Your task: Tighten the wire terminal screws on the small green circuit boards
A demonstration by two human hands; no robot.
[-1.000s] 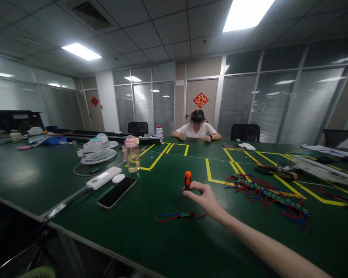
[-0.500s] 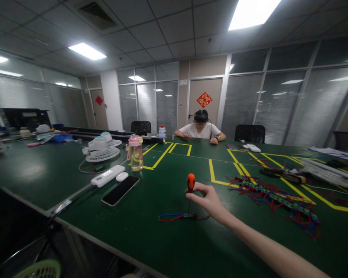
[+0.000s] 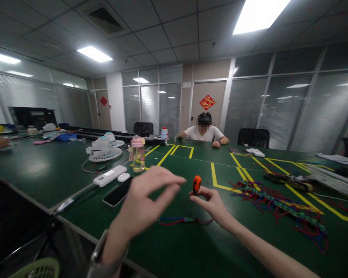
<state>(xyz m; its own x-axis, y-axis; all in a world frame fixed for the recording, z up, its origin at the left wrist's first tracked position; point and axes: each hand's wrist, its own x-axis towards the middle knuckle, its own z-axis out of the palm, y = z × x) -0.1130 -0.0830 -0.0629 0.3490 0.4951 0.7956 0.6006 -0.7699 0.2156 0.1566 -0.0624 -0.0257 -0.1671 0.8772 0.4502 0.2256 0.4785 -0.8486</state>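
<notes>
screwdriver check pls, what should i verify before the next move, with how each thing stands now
1. Screwdriver held: ok, the right hand grips it.
2. Screwdriver upright: ok, orange end up, shaft pointing down.
3. Screwdriver touching the board: cannot tell, the contact is too fine to make out.
4. Board resting on the table: ok, it lies there with wires at its ends.
5. Left hand free: ok, nothing visible in it, though it is blurred.
6. Left hand steadying the board: not ok, it is raised off the table beside the screwdriver.
</notes>
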